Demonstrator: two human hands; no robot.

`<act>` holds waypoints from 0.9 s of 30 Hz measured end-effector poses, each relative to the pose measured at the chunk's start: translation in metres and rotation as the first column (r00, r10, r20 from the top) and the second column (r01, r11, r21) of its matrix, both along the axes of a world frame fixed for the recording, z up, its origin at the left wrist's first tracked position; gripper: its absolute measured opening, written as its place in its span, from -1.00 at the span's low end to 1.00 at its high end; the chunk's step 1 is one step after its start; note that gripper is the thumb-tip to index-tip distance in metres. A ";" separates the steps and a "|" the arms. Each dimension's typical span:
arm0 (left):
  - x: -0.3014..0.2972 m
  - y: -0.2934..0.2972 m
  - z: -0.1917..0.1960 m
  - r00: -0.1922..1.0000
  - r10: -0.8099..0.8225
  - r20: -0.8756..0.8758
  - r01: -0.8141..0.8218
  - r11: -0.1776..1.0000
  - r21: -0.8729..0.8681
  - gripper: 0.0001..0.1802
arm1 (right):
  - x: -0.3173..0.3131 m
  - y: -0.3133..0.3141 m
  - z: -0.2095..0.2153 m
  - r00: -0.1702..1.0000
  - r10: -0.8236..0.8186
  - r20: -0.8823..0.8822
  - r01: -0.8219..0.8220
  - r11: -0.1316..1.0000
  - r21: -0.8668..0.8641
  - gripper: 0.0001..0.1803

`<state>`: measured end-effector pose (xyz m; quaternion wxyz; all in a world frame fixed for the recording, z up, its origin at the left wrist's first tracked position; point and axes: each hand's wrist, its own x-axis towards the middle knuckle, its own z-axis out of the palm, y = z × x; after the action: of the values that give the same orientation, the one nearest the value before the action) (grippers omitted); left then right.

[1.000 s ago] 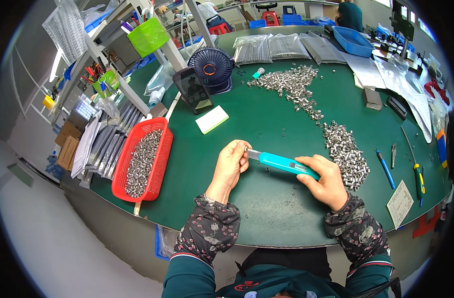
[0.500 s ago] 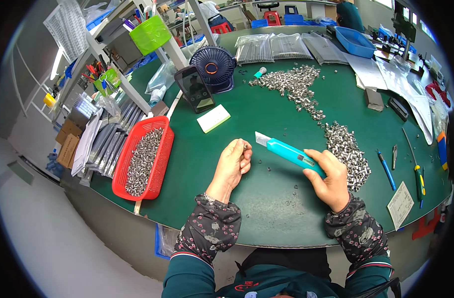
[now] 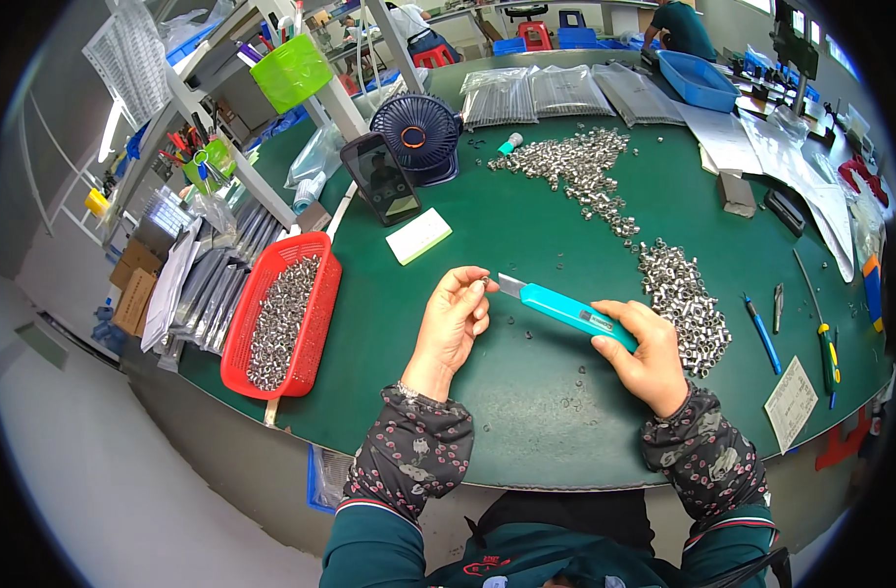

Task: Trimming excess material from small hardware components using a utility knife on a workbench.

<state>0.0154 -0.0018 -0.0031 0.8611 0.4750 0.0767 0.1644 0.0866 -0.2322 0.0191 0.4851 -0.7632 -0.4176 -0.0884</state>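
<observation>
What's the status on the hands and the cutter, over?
Left hand pinches a small metal piece at its fingertips. Right hand grips the teal utility knife, blade at the piece. Loose metal parts beside right hand.

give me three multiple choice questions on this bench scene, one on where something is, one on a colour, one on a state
1. Where is the red basket of small metal parts?
A. on the person's left
B. beside the blue bin
C. behind the fan

2. What colour is the handle of the utility knife?
A. yellow
B. turquoise
C. black

3. What is the state of the knife's blade?
A. retracted
B. snapped off
C. extended toward the left hand

Answers:
1 A, the basket sits at the table's left edge.
2 B, the handle gripped by the right hand is turquoise.
3 C, the bare blade sticks out near a small metal piece pinched in the left fingers.
</observation>
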 end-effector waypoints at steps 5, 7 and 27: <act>0.001 -0.003 0.002 0.999 0.041 0.013 -0.043 0.982 0.185 -0.88 | 0.007 0.000 -0.011 0.979 0.095 -0.182 -0.086 0.995 0.056 -0.71; 0.001 -0.004 0.002 0.998 0.056 0.013 -0.058 0.970 0.235 -0.88 | 0.007 -0.001 -0.010 0.921 0.138 -0.364 -0.130 0.990 0.045 -0.71; 0.000 0.000 -0.002 1.000 -0.001 -0.007 0.001 1.000 0.027 -0.86 | -0.001 0.000 0.000 0.995 -0.039 0.095 0.033 0.997 0.066 -0.70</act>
<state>0.0159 -0.0016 -0.0048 0.8543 0.4874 0.0771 0.1632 0.0860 -0.2325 0.0194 0.4870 -0.7495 -0.4236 -0.1470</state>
